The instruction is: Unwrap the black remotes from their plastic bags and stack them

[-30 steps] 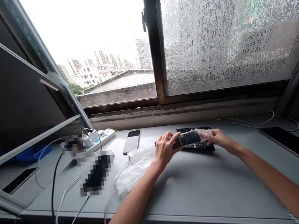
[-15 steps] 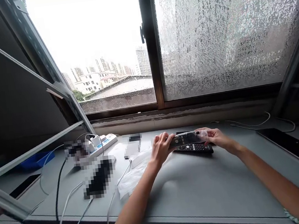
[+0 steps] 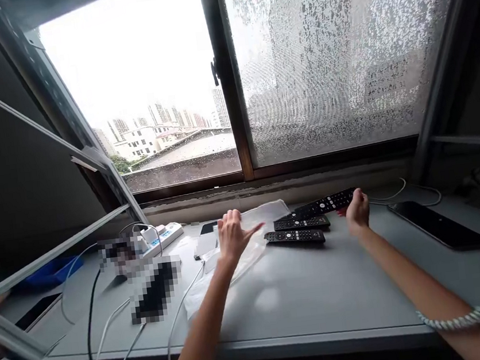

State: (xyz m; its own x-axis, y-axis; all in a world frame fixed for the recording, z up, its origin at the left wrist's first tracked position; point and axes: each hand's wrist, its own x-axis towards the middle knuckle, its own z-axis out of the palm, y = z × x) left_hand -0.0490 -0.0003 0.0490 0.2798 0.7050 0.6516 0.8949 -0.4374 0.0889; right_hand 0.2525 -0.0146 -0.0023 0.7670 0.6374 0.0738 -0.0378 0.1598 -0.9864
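Note:
My right hand (image 3: 359, 212) grips one end of a black remote control (image 3: 327, 203), raised at a slant above the desk. Two more black remotes lie below it, the nearer remote (image 3: 296, 236) and the farther remote (image 3: 309, 222), which is partly covered. My left hand (image 3: 232, 236) is open, its thumb stretched out to the right. Right behind its fingers extends a clear plastic sleeve (image 3: 265, 212); whether they touch is hidden. More crumpled clear plastic (image 3: 197, 297) lies on the desk under my left forearm.
A black tablet-like device (image 3: 442, 225) lies at the right, cables behind it. On the left are a white power strip (image 3: 170, 232), several cables, blurred-out items and a blue tray (image 3: 53, 273). Metal shelf posts (image 3: 122, 187) stand at both sides; a window is behind.
The remote, wrapped in plastic between both hands before, is now bare in my right hand, which has drawn right. My left hand has moved left and spread its thumb.

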